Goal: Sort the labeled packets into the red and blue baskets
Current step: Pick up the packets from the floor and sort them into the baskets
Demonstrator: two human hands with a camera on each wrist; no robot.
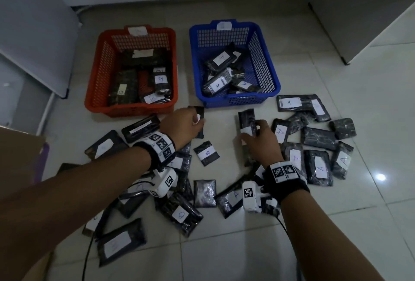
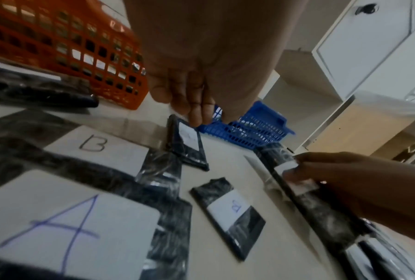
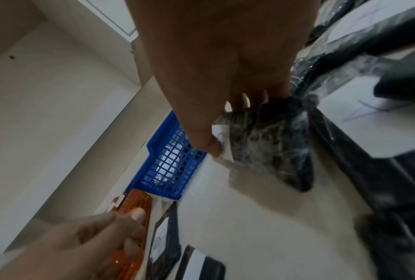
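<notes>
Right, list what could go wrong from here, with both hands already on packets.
1. The label under the right hand is covered by its fingers on the packet, so the letter may go unread and land in the wrong basket.
2. The left hand pinches its packet only at one end; it could slip out short of the red basket.
3. Packets overlap on the floor; lifting one may drag or flip neighbours, hiding their labels.

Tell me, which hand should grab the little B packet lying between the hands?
Probably the left hand. The B packet lies just below it, and the red basket, holding other B packets, sits on its side. It already grips a packet, though.
</notes>
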